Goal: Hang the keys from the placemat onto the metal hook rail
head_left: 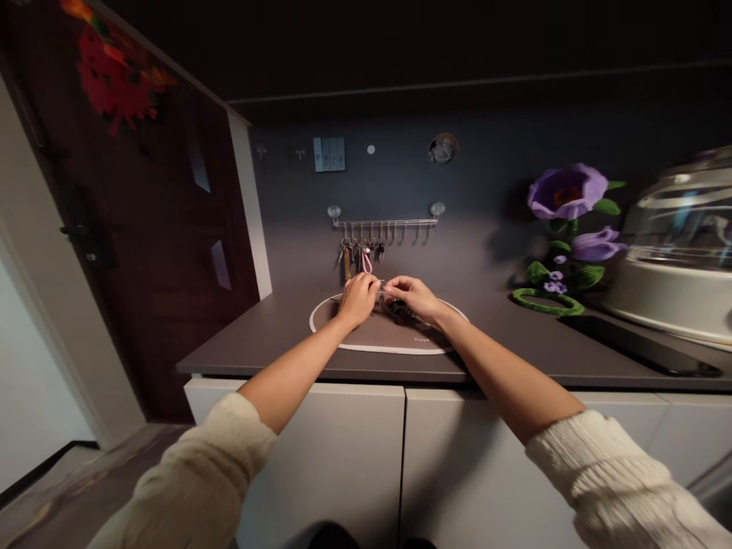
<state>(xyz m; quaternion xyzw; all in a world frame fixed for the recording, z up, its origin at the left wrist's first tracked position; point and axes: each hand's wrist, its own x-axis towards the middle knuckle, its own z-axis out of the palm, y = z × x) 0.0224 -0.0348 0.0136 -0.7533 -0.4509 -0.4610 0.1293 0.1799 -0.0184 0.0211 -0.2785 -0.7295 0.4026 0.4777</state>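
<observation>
Both of my hands meet above an oval brown mat [383, 345] with a white rim. My left hand [360, 297] is closed, its fingertips pinching at a small metal key ring [381, 288]. From the other side, my right hand [415, 297] pinches the same ring between thumb and fingers. A dark bundle [399, 309] hangs under the right fingers; its details are too small to make out. Just behind the hands, several keys and a pink strap [367, 260] hang from a clear hook rail [386, 223] on the wall.
A grey counter [257, 335] runs above white cabinets [320, 450]. To the right stand purple artificial flowers [569, 194], a black flat slab [640, 347] and a white container with a clear dome [675, 282]. A dark door [165, 252] is at the left.
</observation>
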